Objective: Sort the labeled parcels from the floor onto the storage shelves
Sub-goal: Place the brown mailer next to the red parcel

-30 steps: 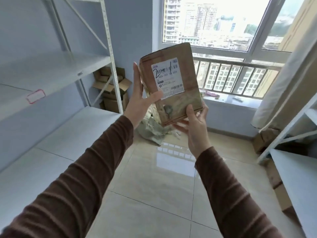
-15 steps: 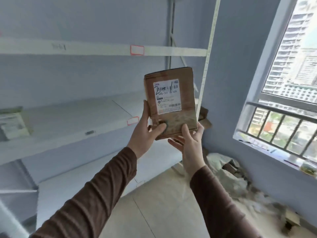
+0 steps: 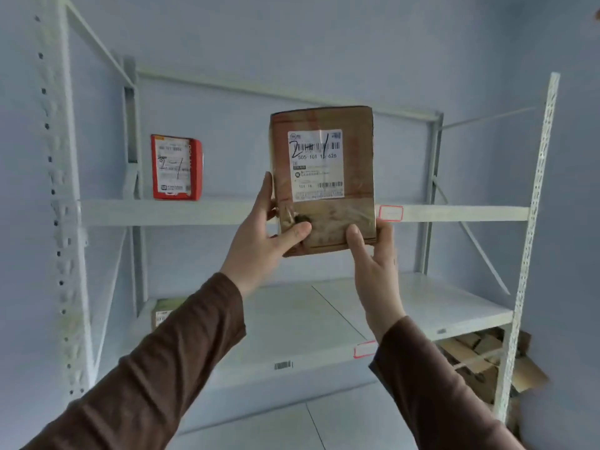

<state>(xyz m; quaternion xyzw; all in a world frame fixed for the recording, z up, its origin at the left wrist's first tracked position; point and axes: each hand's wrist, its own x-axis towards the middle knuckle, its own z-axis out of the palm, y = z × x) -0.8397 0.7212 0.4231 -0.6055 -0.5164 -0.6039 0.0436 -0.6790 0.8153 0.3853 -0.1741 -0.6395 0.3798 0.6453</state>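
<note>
Before the white shelving rack [image 3: 454,213], we held a brown labelled parcel [image 3: 324,177] upright, left hand [image 3: 269,235] and right hand [image 3: 373,254] gripping its lower corners.

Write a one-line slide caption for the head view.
Both hands, left hand and right hand, hold a labeled brown parcel upright before the storage shelves.

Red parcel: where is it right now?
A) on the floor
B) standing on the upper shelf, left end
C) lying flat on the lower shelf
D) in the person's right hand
B: the red parcel stands upright on the upper shelf near its left post, label facing out, while both hands hold the brown parcel instead.
</note>
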